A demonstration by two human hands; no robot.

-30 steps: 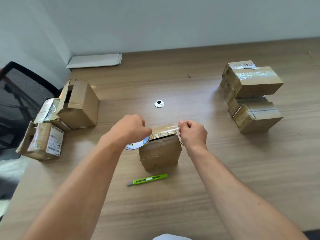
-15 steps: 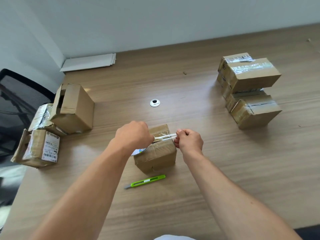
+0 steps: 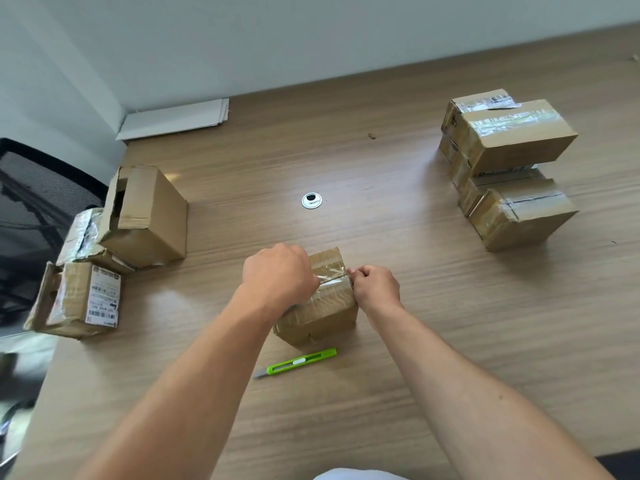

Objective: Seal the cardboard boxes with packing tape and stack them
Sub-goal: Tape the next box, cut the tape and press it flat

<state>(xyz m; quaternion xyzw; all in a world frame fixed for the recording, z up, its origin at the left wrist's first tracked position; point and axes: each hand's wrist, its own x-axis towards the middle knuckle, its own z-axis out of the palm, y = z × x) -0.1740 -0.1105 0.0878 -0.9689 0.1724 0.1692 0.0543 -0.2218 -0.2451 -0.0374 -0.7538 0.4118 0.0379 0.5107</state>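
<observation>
Pinching tape [image 3: 331, 273] at the box [image 3: 322, 315] edge was the right hand [image 3: 375, 289]; the left hand [image 3: 277, 271] hid its grip; table [image 3: 450, 306] lay open rightward.

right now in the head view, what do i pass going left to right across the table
pile of unsealed boxes → left hand → box being taped → right hand → stack of sealed boxes

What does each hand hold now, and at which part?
Right hand pinches the clear tape strip by its free end; what the left hand holds is hidden.
</observation>
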